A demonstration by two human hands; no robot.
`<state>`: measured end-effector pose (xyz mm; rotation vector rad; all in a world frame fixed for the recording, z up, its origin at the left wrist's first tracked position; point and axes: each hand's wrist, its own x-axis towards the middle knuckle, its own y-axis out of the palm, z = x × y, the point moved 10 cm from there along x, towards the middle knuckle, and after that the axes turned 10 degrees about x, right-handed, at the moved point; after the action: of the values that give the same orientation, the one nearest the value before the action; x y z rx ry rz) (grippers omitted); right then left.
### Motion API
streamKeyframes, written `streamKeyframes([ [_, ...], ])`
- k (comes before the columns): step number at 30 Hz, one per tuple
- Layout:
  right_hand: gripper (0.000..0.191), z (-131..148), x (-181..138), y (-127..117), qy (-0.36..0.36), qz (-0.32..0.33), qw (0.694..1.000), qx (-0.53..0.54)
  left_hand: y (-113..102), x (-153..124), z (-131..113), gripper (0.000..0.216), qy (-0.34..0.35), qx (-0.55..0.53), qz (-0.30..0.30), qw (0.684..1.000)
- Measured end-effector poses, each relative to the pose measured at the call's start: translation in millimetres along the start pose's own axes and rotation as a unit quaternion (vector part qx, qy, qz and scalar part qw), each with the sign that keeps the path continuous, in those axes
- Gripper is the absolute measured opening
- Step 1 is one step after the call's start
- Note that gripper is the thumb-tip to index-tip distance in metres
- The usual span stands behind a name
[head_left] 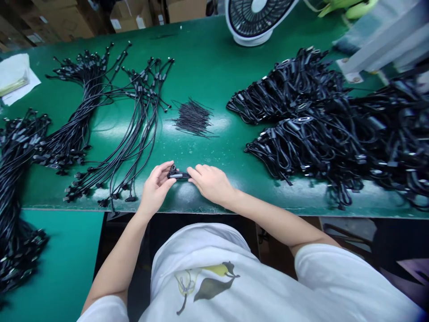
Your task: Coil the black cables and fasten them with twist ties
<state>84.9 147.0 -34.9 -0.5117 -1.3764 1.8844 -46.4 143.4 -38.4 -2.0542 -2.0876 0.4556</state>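
A black cable [179, 175], gathered into a short bundle, is held between my two hands just above the near part of the green table. My left hand [157, 185] pinches its left end, where a grey-black connector shows. The fingers of my right hand [209, 181] are closed on the bundle's right end and hide part of it. Beyond my hands lies a small heap of thin black ties [193, 117]. To the left, long straight black cables [134, 129] with connectors at both ends are spread on the table.
More loose cables [85, 103] lie further left, and another pile [20, 147] hangs over the left side. Folded, tied cables [301, 125] are heaped at right. A white fan [253, 39] stands at the back, near a metal bracket [351, 74]. Papers [18, 78] lie far left.
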Motion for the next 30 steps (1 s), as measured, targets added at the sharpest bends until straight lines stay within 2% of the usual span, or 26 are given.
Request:
streamKeyframes([
  [2, 0.038, -5, 0, 4, 0.005, 0.045, 0.999, 0.019, 2, -3, 9, 0.052, -0.012, 0.047, 0.02, 0.999],
  [4, 0.038, -22, 0, 1, 0.017, 0.085, 0.996, 0.027, -9, -8, 20, 0.052, -0.011, 0.163, 0.028, 0.986],
  [5, 0.038, -38, 0, -8, 0.039, 0.087, 0.995, 0.019, -21, -11, 22, 0.051, 0.013, 0.253, 0.011, 0.967],
  [6, 0.037, -60, -2, -24, 0.076, 0.071, 0.995, -0.002, -42, -15, 18, 0.052, 0.049, 0.345, -0.05, 0.936],
  [8, 0.036, -109, -11, -75, 0.17, -0.017, 0.983, -0.069, -80, -26, 20, 0.058, 0.066, 0.473, -0.137, 0.868],
  [9, 0.037, -128, -18, -104, 0.206, -0.074, 0.97, -0.104, -93, -30, 26, 0.061, 0.055, 0.513, -0.145, 0.844],
  [11, 0.04, -148, -32, -153, 0.234, -0.173, 0.945, -0.149, -109, -37, 39, 0.061, 0.034, 0.563, -0.123, 0.817],
  [13, 0.043, -148, -38, -176, 0.22, -0.222, 0.937, -0.157, -116, -43, 47, 0.06, 0.024, 0.581, -0.107, 0.806],
  [15, 0.044, -136, -37, -178, 0.196, -0.231, 0.942, -0.147, -120, -45, 49, 0.058, 0.029, 0.584, -0.116, 0.803],
  [18, 0.045, -115, -32, -167, 0.169, -0.225, 0.95, -0.135, -122, -40, 51, 0.059, 0.041, 0.583, -0.126, 0.801],
  [22, 0.046, -97, -30, -166, 0.156, -0.236, 0.947, -0.15, -132, -27, 63, 0.061, 0.009, 0.574, -0.098, 0.813],
  [27, 0.045, -88, -31, -169, 0.147, -0.241, 0.944, -0.17, -143, -17, 76, 0.056, 0.002, 0.56, -0.089, 0.824],
  [30, 0.039, -101, -25, -175, 0.154, -0.243, 0.938, -0.192, -143, -15, 83, 0.056, 0.012, 0.564, -0.096, 0.82],
])
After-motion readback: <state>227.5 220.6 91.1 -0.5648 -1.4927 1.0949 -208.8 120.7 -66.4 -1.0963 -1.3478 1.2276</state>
